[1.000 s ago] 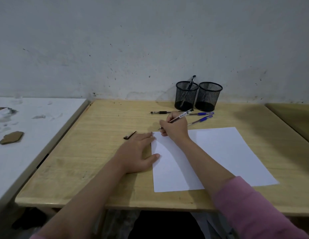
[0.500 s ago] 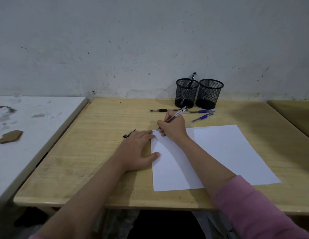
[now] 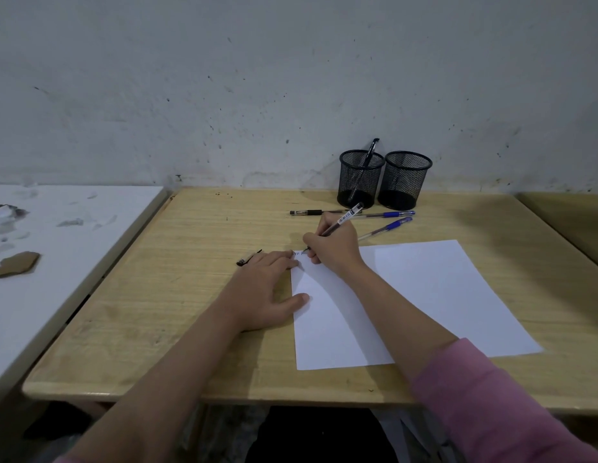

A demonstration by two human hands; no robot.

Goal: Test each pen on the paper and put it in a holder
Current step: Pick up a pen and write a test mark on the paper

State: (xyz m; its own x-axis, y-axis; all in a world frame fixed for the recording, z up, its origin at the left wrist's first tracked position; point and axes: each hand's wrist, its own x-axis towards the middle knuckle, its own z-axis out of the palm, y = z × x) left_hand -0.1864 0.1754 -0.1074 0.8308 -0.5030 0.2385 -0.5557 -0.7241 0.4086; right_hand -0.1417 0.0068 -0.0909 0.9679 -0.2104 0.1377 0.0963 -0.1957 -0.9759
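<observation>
Since a second ago the right hand (image 3: 332, 247), pinching a clear pen (image 3: 341, 221) tip-down at the paper's (image 3: 424, 295) upper-left corner, has inched rightward, barrel slanting up-right toward the nearer left holder (image 3: 359, 178), while the flat left hand (image 3: 267, 292) steadies the sheet.

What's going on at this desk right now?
A person is trying out a pen on a white sheet of paper. The right hand grips the pen with its tip at the sheet's far left corner, where a few small marks show. The left hand lies flat, holding the paper's edge. Three more pens lie on the wooden desk near two mesh holders; the left holder already has one pen in it.
</observation>
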